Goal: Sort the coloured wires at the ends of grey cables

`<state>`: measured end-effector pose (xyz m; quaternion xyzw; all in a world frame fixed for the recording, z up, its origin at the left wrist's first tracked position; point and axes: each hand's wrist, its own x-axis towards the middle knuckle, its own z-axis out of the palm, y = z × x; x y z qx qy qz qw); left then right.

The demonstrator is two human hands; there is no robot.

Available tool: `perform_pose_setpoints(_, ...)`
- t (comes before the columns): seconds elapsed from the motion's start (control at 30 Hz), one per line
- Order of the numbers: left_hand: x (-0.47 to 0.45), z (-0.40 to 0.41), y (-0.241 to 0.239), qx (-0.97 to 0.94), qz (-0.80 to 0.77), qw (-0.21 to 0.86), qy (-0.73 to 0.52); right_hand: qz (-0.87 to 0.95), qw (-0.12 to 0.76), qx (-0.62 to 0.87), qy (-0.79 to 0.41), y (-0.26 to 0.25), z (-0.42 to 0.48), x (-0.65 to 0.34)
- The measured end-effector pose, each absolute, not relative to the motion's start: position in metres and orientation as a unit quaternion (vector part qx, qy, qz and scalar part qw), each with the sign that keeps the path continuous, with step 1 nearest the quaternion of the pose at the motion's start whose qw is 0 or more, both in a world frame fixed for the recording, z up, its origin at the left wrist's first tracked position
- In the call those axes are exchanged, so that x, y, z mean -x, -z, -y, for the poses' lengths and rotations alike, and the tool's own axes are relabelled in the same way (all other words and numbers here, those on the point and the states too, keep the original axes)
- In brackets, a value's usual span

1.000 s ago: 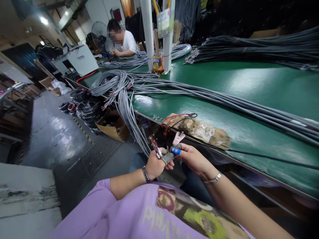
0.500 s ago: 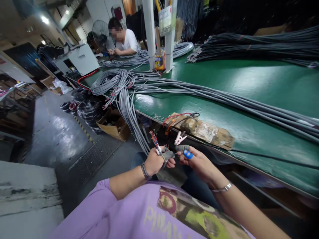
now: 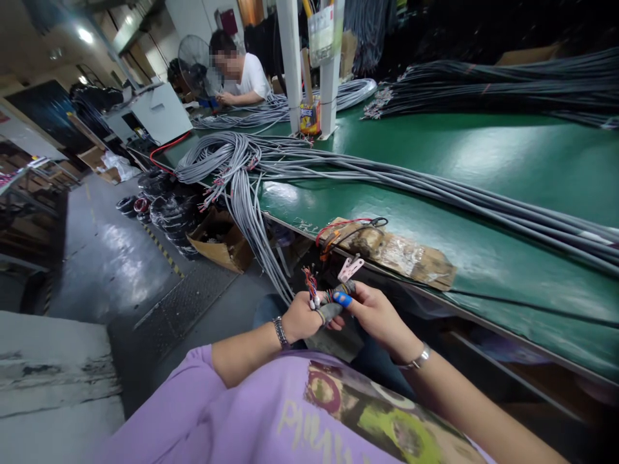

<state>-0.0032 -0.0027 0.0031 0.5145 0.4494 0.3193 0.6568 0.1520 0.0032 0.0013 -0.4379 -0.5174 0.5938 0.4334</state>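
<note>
- Green table [image 3: 483,161]: very big, takes up most of the right side. It is the work spot.
- Long bunch of gray cables [image 3: 387,177]: lies across the table. Lots of them, so prob. much work left, but I can't tell which ones are finished.
- Second cable pile [image 3: 483,90]: at the far back of the table, well apart from the hands.
- Hanging cables [image 3: 246,219]: spill over the table edge & drop down toward the lap, ending near the L hand.
- Other person [image 3: 246,77]: sits far off at the table's end, busy w/ their own cables.
- Cardboard box [image 3: 217,241]: on the floor under the hanging cables.
- Brown taped board [image 3: 401,252]: lies at the table edge, just past the hands, w/ red & black wire on it.
- Right hand [image 3: 377,316]: thumb & finger pressed together, pinching at the little wires. Thumb wears a blue cap [image 3: 342,299].
- Left hand [image 3: 300,319]: squeezed shut around the cable end [image 3: 312,300], held over the lap, below the table edge.
- Pink clip [image 3: 351,267]: just above the hands.
- Little wires [image 3: 309,280]: stick up out of the L fist, spread out. So this one end looks part way through, not finished yet.
</note>
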Motion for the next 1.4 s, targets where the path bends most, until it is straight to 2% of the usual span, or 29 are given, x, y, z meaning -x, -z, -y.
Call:
perform_pose_setpoints(0.2,0.003,0.002,0.010,-0.424,-0.445,0.671,-0.415,0.462,0.456,0.442,-0.619,0.005,-0.003,-0.150)
perform_pose_setpoints(0.4,0.000,0.003,0.008,-0.359,-0.441,0.688,-0.451,0.414,0.483,0.410,-0.654,0.010,0.001,-0.148)
perform_pose_setpoints(0.5,0.002,0.003,0.005,-0.365,-0.424,0.713,-0.422,0.398,0.460,0.349,-0.713,0.008,0.002,-0.145)
perform_pose_setpoints(0.6,0.007,0.002,0.003,-0.402,-0.402,0.752,-0.334,0.392,0.423,0.319,-0.752,0.008,0.002,-0.143)
perform_pose_setpoints(0.73,0.011,0.001,0.002,-0.428,-0.410,0.746,-0.302,0.404,0.428,0.360,-0.724,0.010,0.000,-0.142)
perform_pose_setpoints(1.07,0.003,0.004,0.007,-0.404,-0.469,0.657,-0.429,0.399,0.466,0.425,-0.665,0.012,0.006,-0.149)
perform_pose_setpoints(1.4,0.003,0.010,-0.002,-0.482,-0.484,0.626,-0.376,0.467,0.438,0.431,-0.636,-0.009,0.002,-0.142)
